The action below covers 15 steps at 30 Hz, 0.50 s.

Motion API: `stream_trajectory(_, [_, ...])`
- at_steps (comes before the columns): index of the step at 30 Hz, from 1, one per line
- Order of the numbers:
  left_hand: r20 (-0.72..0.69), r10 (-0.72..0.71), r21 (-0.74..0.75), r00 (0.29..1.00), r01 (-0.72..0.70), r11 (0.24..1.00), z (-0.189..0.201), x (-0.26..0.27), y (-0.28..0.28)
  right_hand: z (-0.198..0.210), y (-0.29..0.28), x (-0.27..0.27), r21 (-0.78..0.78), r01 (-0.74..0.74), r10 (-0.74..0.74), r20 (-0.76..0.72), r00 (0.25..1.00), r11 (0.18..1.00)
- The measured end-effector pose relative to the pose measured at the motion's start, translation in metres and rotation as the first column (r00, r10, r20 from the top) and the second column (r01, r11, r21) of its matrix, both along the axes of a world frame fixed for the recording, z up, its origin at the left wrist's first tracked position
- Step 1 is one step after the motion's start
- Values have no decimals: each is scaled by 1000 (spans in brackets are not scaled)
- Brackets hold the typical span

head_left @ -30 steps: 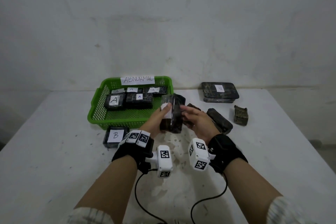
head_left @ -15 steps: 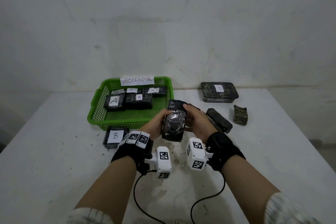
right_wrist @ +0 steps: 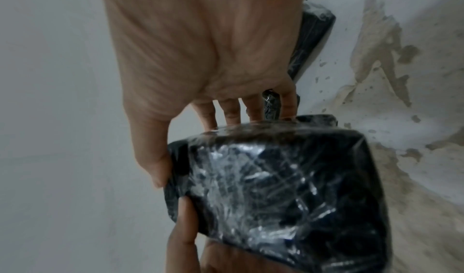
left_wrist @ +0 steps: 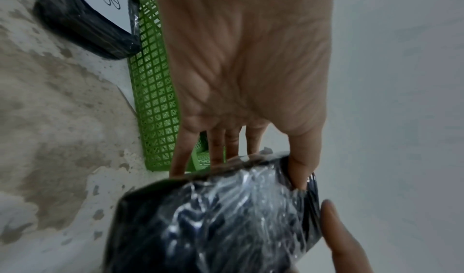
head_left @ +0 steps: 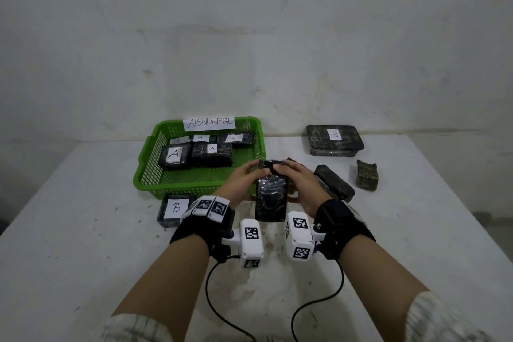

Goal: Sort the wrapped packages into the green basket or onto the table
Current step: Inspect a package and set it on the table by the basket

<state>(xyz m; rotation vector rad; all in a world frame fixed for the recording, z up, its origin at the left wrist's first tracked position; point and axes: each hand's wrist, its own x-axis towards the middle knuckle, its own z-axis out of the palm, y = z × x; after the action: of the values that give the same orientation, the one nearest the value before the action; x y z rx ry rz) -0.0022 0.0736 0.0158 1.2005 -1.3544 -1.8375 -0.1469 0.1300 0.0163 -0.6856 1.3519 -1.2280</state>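
Observation:
A black package (head_left: 271, 198) wrapped in clear film is held above the table just in front of the green basket (head_left: 151, 168). My left hand (head_left: 244, 179) grips its left side and my right hand (head_left: 298, 182) grips its right side, thumbs on top near the far end. No label shows on the face turned up. The left wrist view has the package (left_wrist: 218, 223) with my thumb on it and fingers behind; the right wrist view has the same package (right_wrist: 283, 180) held likewise. The basket holds several packages labelled A (head_left: 174, 155).
A package labelled B (head_left: 175, 209) lies on the table in front of the basket. To the right lie a large package marked B (head_left: 334, 139), a long dark one (head_left: 334, 182) and a small camouflage one (head_left: 367, 179). A paper sign reading ABNORMAL (head_left: 209, 122) is on the basket's back rim.
The package has been turned from standing on edge with a white label showing to lying flat with an unlabelled face up, and it came slightly nearer to me.

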Motion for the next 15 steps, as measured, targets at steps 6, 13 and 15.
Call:
stream_trajectory(6, [1, -39, -17, 999, 39, 999, 0, 1, 1, -2, -1, 5, -29, 63, -63, 5, 998, 998])
stream_trajectory(13, [-50, -28, -33, 998, 26, 999, 0, 5, 2, 3, 1, -2, -38, -60, 59, -11, 998, 998])
stream_trajectory(15, [-54, -41, -27, 998, 39, 999, -1, 5, 3, 2, 2, -2, -51, -28, 27, -7, 1000, 998])
